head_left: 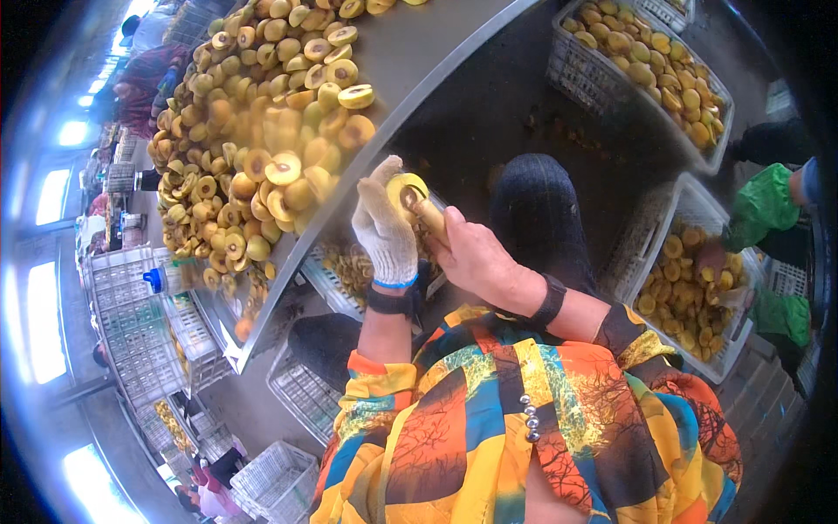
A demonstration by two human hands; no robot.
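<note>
My left hand (384, 229), in a white knitted glove with a blue cuff edge, is closed around a halved yellow peach (401, 190) with its cut face turned toward my right hand. In the bare fingers of my right hand (483, 259) is a short tool with a thick pale handle (430, 218). Its working end meets the cut face of the peach; a dark curved edge shows there, but the tip's shape is hard to make out. Just beyond my left hand, a large heap of peach halves (262, 166) lies on a metal table (419, 39).
Below my hands stands a crate (329, 284) holding small pieces. At right, peach halves fill one white crate (559, 70) and another (650, 240), where a co-worker's green-sleeved arms (762, 205) reach in. Stacked crates (131, 323) and other people occupy the left. My knee (541, 201) is beside my right hand.
</note>
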